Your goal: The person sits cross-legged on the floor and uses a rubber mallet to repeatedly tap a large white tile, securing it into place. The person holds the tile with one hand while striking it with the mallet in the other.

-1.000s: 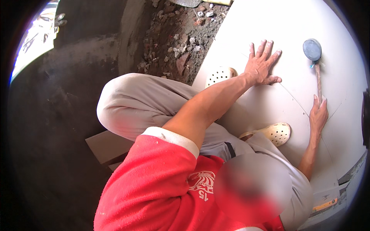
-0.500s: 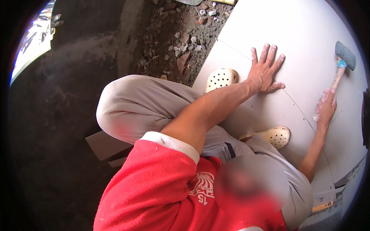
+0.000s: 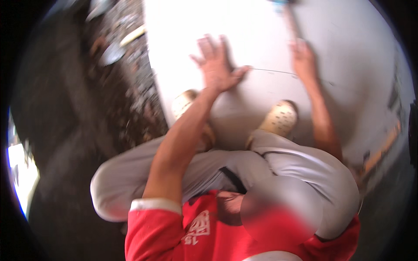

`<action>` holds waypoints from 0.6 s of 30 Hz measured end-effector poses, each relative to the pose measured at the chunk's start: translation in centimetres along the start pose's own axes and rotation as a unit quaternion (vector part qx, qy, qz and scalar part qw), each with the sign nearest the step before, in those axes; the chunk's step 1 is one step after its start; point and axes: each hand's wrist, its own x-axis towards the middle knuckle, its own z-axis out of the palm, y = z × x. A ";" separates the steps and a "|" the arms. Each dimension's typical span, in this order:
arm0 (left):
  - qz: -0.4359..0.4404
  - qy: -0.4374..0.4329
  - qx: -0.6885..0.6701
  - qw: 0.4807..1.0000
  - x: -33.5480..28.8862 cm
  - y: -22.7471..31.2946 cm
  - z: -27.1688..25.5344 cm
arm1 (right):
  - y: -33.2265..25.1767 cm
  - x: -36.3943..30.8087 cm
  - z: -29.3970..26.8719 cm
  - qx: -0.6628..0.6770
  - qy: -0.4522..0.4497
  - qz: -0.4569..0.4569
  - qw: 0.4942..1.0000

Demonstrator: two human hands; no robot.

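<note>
My left hand (image 3: 217,71) lies flat with fingers spread on pale, glossy floor tiles (image 3: 257,95), its thumb beside a thin joint line. To its right, my right hand (image 3: 305,61) is wrapped round the wooden handle (image 3: 291,24) of a mallet. The mallet's head is mostly cut off at the upper edge; a bit of blue wrapping (image 3: 278,3) shows just below it. My feet, in cream perforated clogs (image 3: 281,117), rest on the tiles nearer to me. The picture is smeared by motion.
Left of the tiles runs a strip of rubble and loose soil (image 3: 139,93), with a trowel (image 3: 112,53) on it. Another pale metal tool (image 3: 99,8) lies farther off. A long orange tool (image 3: 382,147) lies along the right side. Dark ground (image 3: 56,152) spreads at the left.
The view has turned, so tiles and hands appear farther left and the mallet has shifted toward the upper edge. My left hand stays flat on the tiles; my right still grips the mallet.
</note>
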 end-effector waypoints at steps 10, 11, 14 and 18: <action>0.247 -0.165 0.291 0.909 1.3 -11.1 -14.0 | -0.1 -3.9 0.5 0.026 -0.020 0.005 0.999; 0.207 -0.252 0.371 0.870 1.7 -11.7 -17.3 | 0.6 -4.0 0.4 -0.015 -0.039 0.028 0.999; 0.116 -0.281 0.407 0.862 -0.5 -13.4 -25.4 | 2.5 -4.1 0.7 0.011 -0.065 0.016 0.998; 0.111 -0.264 0.338 0.896 -6.6 -14.3 -22.9 | 4.1 -4.0 1.3 0.016 -0.068 0.044 0.997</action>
